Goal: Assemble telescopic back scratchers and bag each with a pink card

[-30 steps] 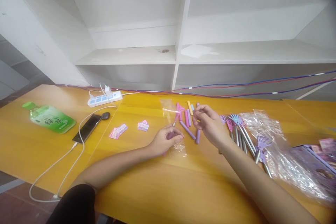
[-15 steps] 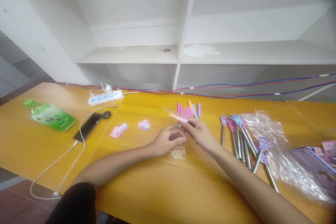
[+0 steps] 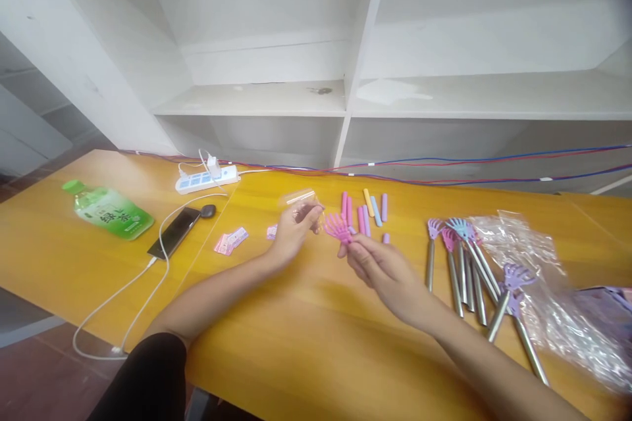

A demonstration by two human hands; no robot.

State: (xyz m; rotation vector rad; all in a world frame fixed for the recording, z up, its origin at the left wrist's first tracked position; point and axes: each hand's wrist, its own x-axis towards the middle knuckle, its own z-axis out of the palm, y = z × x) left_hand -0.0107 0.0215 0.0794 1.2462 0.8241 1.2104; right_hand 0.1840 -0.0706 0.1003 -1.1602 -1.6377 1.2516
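Note:
Above the middle of the table, my left hand (image 3: 295, 230) pinches a small clear plastic bag (image 3: 300, 197). My right hand (image 3: 382, 270) is closed around a back scratcher (image 3: 338, 229) with a pink hand-shaped head; its handle is hidden in my fingers. The pink head points left, close to my left fingertips. Behind it lie several coloured foam-like tubes (image 3: 378, 212), in pink, purple, yellow and blue. Small printed cards (image 3: 230, 241) lie to the left, and another card (image 3: 271, 231) is partly covered by my left hand.
Several back scratchers (image 3: 469, 263) with metal handles lie on the right, beside a large clear plastic sheet or bag (image 3: 538, 289). On the left are a green bottle (image 3: 113, 212), a phone (image 3: 175, 231) with a white cable, and a power strip (image 3: 207, 179). White shelving (image 3: 251, 100) stands behind.
My hands have moved apart: the left one went left with the clear bag, the right one lower. The pink scratcher head now shows in front of my right hand, and more tubes are visible.

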